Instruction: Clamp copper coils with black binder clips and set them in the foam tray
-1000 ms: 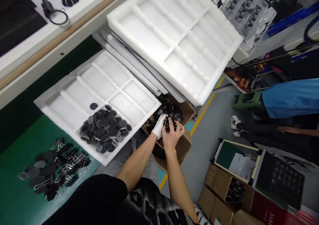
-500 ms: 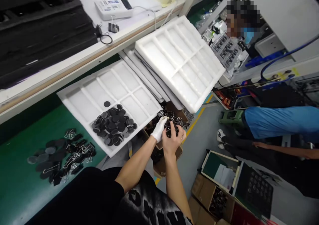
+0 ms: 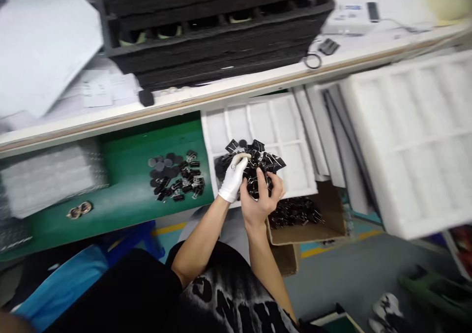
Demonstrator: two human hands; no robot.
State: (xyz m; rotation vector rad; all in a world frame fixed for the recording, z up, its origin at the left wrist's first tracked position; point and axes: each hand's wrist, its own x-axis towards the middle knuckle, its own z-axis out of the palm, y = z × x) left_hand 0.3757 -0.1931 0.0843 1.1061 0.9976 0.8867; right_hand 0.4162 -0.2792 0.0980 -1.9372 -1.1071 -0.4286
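Head view: half a second ago the hands were at the carton (image 3: 306, 232); they are now over the white tray (image 3: 297, 169). The left hand (image 3: 233, 176), gloved, and right hand (image 3: 261, 199), bare, have fingers curled, part-spread, around black binder clips (image 3: 273, 162). Count: two hands, one tray beneath the fingers, one clip-filled carton lower right of them; clips too tangled to count.

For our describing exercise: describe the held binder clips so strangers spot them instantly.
Find the green surface, then the divided white tray beside its loose clips. At that tray, the binder clips are held between gloved left hand and bare right hand, unlike the loose clips.
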